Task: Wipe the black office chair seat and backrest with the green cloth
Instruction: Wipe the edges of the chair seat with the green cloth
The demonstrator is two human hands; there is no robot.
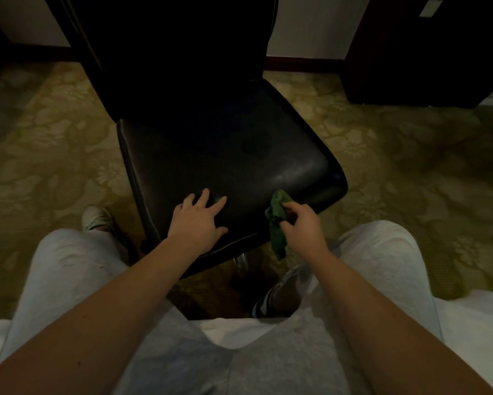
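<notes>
- Carpet (54, 143): olive-yellow with a pale floral pattern, covering the floor around and beneath the chair.
- Black office chair: stands on the carpet directly ahead of the person, turned slightly on the diagonal.
- Backrest (182, 52): tall, upright, very dark; surface detail cannot be made out in the low light.
- Seat (239, 155): broad, squarish, rounded corners, smooth leather-like upholstery with a faint sheen near its right front corner.
- Legs in light grey trousers (71, 266): set apart on either side of the seat's front edge, a shoe (97, 218) visible beside the left knee.
- Left hand (196, 220): palm down, flat on the front part of the seat, fingers spread wide and gripping nothing.
- Right hand (303, 223): hovering at the seat's front right edge, fingers pinched closed on the cloth.
- Green cloth (278, 223): small, dark green, crumpled; its upper end rests against the seat edge, its lower end hangs free below the hand.
</notes>
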